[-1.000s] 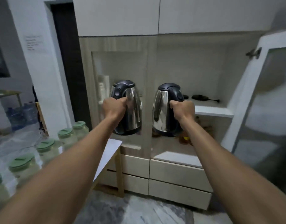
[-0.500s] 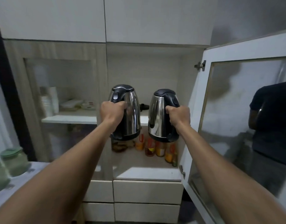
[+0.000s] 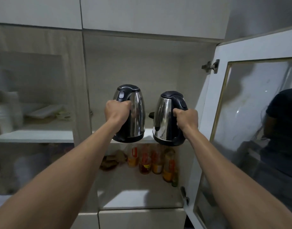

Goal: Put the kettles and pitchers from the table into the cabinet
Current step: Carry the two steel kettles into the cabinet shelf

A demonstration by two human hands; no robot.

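I hold two steel kettles with black lids and handles in front of the open cabinet (image 3: 142,71). My left hand (image 3: 117,111) grips the handle of the left kettle (image 3: 135,113). My right hand (image 3: 186,119) grips the handle of the right kettle (image 3: 165,119). Both kettles are upright, side by side, at the front edge of the white middle shelf (image 3: 147,133). Whether their bases touch the shelf I cannot tell.
The glass cabinet door (image 3: 257,129) stands open on the right and reflects a person. Several bottles (image 3: 151,161) stand on the lower shelf. Behind the kettles lies a dark object (image 3: 151,115). Behind the shut left glass door (image 3: 34,113) are dishes. Drawers (image 3: 140,219) sit below.
I have come closer to the cabinet and the view has swung right. Both kettles have moved forward to the middle shelf's edge; the table with jars has left the view.
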